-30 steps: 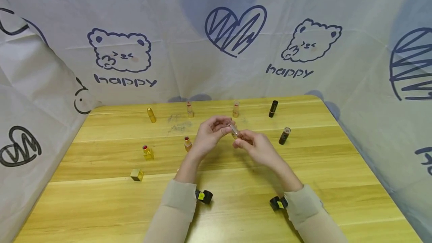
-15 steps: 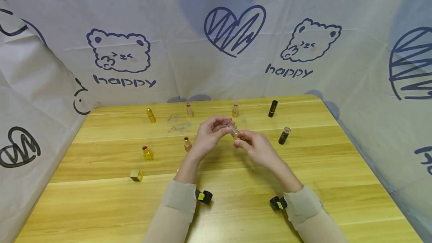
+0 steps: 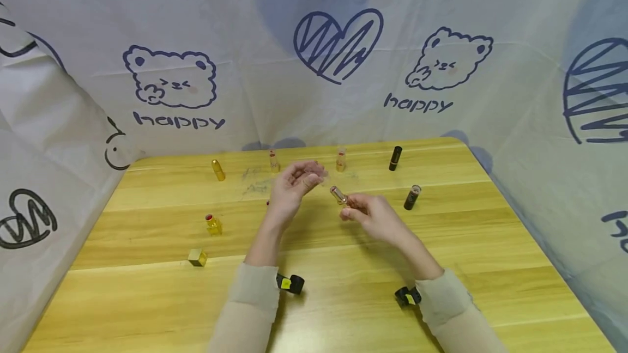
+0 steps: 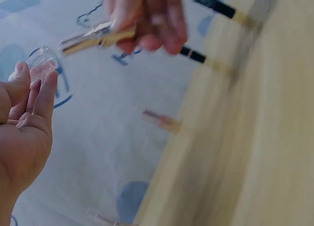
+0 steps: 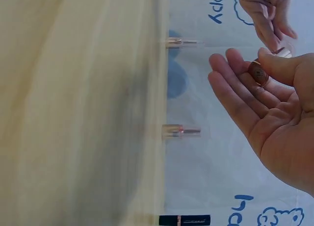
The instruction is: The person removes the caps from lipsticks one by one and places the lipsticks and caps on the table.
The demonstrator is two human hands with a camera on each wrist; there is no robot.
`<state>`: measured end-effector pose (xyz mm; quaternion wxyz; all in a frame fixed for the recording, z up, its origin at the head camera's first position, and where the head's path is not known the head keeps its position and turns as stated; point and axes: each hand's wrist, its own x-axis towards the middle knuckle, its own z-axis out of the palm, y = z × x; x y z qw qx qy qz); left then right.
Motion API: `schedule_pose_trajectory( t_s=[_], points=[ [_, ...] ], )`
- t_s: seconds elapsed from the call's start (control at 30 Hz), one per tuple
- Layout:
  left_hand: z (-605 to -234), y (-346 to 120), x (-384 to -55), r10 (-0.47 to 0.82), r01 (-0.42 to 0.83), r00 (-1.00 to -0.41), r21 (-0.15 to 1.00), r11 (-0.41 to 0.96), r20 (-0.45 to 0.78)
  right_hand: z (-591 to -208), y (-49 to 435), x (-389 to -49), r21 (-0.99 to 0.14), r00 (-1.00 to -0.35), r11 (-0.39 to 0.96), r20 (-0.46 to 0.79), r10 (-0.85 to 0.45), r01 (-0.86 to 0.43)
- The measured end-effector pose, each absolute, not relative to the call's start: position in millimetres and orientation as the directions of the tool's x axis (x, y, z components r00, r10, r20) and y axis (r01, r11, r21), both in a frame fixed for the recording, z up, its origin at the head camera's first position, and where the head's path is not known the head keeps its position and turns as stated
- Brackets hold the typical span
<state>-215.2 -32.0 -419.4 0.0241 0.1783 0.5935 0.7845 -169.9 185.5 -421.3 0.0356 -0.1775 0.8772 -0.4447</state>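
My left hand [image 3: 289,192] pinches a clear cap [image 4: 43,64] between thumb and fingertips; it shows best in the left wrist view. To its right, my right hand [image 3: 375,214] grips the lower end of a shiny gold lipstick [image 3: 338,195] between thumb and fingers. The lipstick is tilted, its top pointing up and left toward the cap, with a gap between the two. In the right wrist view the round base [image 5: 258,74] of the lipstick peeks out below the thumb. Both hands are above the middle of the table.
Along the back of the wooden table [image 3: 343,298] stand a gold bullet-shaped lipstick [image 3: 218,170], two clear-capped lipsticks [image 3: 273,161] and a black one [image 3: 395,158]. A dark tube [image 3: 412,198] is at right. An uncapped gold lipstick [image 3: 213,226] and square gold cap [image 3: 198,257] are at left.
My left hand has drawn away to the left with the clear cap, off the lipstick. The right hand stays nearly in place, and the lipstick's top is now uncovered.
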Motion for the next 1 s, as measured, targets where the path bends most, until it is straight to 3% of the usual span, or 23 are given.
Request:
schedule_pose_trajectory(
  t_s=[0.47, 0.77, 1.0],
  points=[
    [-413.8, -37.5, -212.6, 0.222, 0.251, -0.921, 0.923, -0.292, 0.321, -418.9, 185.1, -168.8, -0.896, -0.951, 0.360, 0.176, -0.253, -0.261],
    [-411.1, -33.2, -200.4, 0.264, 0.254, -0.923, 0.958, -0.130, 0.280, -422.4, 195.4, -179.1, -0.921, -0.978, 0.328, 0.199, -0.069, -0.211],
    [-413.2, -31.2, -193.1, 0.343, 0.264, -0.911, 0.963, 0.054, 0.231, -426.7, 200.9, -190.6, -0.927, -0.982, 0.323, 0.185, -0.042, -0.188]
  ],
)
